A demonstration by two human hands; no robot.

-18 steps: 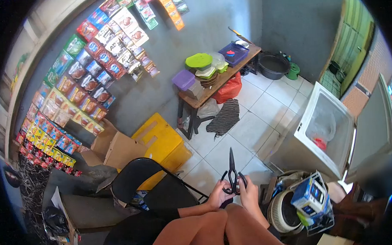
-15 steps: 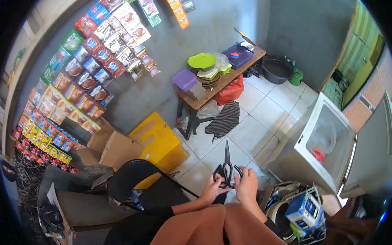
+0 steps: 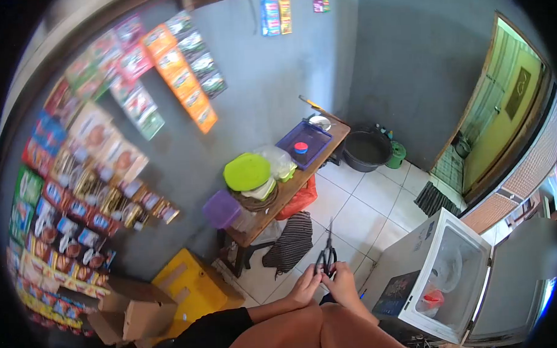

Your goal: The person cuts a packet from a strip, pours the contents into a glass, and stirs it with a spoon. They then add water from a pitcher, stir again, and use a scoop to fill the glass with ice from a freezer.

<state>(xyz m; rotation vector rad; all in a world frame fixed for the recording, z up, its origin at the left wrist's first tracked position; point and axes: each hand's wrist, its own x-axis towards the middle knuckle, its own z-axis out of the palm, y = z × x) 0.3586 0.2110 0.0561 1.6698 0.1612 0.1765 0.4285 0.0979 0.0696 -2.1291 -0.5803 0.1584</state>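
Note:
Black-handled scissors [image 3: 326,253] point up and away from me, above the tiled floor and a little in front of my knees. My left hand [image 3: 305,286] has its fingers closed round the left handle loop. On the right handle, my right hand [image 3: 341,283] is closed too, its fingertips close to those of the left. The blades look blurred, and whether they are parted is hard to tell. Both palms are hidden from view.
A wooden bench [image 3: 287,205] holds a green lid [image 3: 246,172], a purple container [image 3: 222,209] and a blue tray [image 3: 304,145]. An open chest freezer [image 3: 455,277] stands at right. Left are a yellow box [image 3: 200,291], a cardboard box [image 3: 147,315] and hanging sachets [image 3: 180,77].
The camera view has tilted up and turned right, so the bench and sachets sit lower and further left. Both hands remain on the scissors, now closer together.

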